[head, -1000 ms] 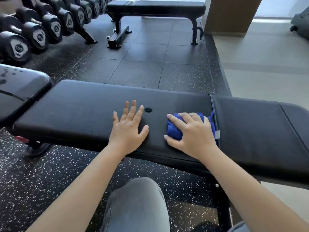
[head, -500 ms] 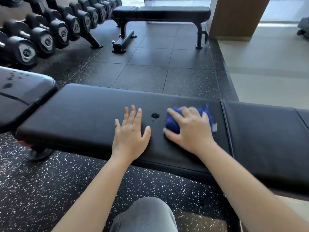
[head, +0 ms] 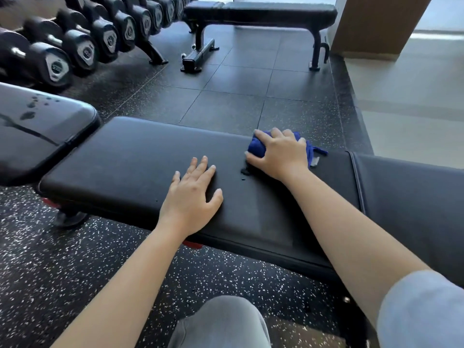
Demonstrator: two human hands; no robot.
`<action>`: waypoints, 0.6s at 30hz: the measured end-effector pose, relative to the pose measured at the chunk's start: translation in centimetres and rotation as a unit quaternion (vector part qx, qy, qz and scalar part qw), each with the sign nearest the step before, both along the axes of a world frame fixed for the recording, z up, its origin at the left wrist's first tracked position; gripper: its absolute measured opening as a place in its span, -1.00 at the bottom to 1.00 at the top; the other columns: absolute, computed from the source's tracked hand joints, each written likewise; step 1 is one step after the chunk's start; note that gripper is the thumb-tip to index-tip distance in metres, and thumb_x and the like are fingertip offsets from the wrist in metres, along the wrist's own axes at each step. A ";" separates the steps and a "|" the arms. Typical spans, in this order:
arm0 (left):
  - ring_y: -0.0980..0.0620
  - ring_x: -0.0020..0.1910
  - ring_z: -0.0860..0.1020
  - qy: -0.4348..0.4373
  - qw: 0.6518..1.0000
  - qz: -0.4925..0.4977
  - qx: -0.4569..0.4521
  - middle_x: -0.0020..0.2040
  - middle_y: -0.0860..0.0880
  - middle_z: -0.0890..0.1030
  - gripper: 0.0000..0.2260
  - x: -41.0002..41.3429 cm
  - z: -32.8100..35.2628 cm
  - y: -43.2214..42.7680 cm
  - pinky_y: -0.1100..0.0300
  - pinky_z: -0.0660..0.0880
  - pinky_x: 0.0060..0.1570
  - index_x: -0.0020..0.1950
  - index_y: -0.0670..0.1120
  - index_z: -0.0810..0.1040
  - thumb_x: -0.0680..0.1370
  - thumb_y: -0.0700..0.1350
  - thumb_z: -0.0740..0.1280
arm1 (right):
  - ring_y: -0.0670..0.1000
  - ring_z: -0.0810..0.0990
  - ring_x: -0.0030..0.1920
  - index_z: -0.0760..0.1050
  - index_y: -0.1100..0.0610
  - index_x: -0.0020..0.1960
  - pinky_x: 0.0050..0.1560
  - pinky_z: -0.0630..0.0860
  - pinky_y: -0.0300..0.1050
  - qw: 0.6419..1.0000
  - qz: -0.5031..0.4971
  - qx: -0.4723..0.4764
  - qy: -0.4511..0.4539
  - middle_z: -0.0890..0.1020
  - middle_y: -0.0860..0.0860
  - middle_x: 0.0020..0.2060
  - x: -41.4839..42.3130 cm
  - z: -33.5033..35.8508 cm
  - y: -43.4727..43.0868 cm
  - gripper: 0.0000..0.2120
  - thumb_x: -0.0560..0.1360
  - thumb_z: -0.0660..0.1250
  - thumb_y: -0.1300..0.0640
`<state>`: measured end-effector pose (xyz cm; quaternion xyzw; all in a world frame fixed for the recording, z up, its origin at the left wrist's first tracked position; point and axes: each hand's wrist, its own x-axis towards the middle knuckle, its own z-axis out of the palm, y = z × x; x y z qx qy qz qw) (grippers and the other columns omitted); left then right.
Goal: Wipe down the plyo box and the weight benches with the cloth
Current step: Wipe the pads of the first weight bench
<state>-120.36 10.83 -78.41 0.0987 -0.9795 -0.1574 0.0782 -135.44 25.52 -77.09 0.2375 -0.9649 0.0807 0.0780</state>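
A black padded weight bench (head: pixel 130 162) runs across the view in front of me. My right hand (head: pixel 282 154) presses a bunched blue cloth (head: pixel 256 148) onto the pad near its far edge. A small dark wet spot (head: pixel 245 171) sits just at the near left of the cloth. My left hand (head: pixel 192 199) lies flat on the pad with its fingers spread, holding nothing. A seam (head: pixel 356 179) divides this pad from the section to the right.
A second bench pad (head: pixel 37 126) with wet marks lies at the left. A third bench (head: pixel 261 11) stands at the back. A dumbbell rack (head: pixel 82 41) lines the back left. A wooden column (head: pixel 376 23) rises at the back right. My knee (head: pixel 221 325) is below.
My right hand has slid the cloth away from me, from the middle of the pad to its far edge. My left hand has stayed flat on the pad.
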 end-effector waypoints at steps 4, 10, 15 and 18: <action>0.17 0.48 -0.07 -0.001 1.000 0.000 0.004 0.52 0.09 0.05 -0.43 -0.1 -0.1 -0.1 0.08 -0.15 0.41 0.50 0.00 0.16 0.49 0.13 0.01 | 0.12 0.34 0.26 0.31 -0.11 0.36 0.20 0.26 0.13 1.000 -0.017 0.001 -0.003 0.45 0.03 0.24 -1.0 -0.1 -0.8 -0.48 0.47 0.13 -0.30; 0.15 0.49 -0.10 -0.028 0.999 -0.005 -0.032 0.52 0.10 -0.01 -0.45 0.2 -0.2 -0.1 0.09 -0.15 0.41 0.51 0.01 0.08 0.54 0.14 -0.05 | 0.15 0.54 0.03 0.52 -0.02 0.20 0.00 0.42 0.18 0.994 0.036 -0.053 0.090 0.60 0.06 0.00 10.0 -1.7 1.1 -0.41 0.34 0.10 -0.31; 0.15 0.48 -0.13 -0.060 0.997 -0.055 -0.014 0.52 0.11 -0.06 -0.53 -0.2 0.3 -1.2 0.09 -0.18 0.41 0.52 0.02 0.03 0.62 0.02 0.05 | 0.14 0.58 0.00 0.57 -0.02 0.15 -0.02 0.46 0.20 0.991 0.048 -0.075 0.103 0.63 0.03 -0.03 13.8 -2.0 1.9 -0.45 0.31 0.15 -0.28; 0.19 0.48 -0.09 -0.061 0.996 -0.072 0.006 0.51 0.16 -0.01 -0.56 -1.2 0.7 -2.6 0.11 -0.15 0.41 0.50 0.08 0.08 0.63 -0.02 0.06 | 0.15 0.57 -0.02 0.57 -0.03 0.16 0.03 0.44 0.29 0.994 0.042 -0.057 0.088 0.62 0.03 -0.04 10.8 -1.4 0.8 -0.43 0.31 0.14 -0.30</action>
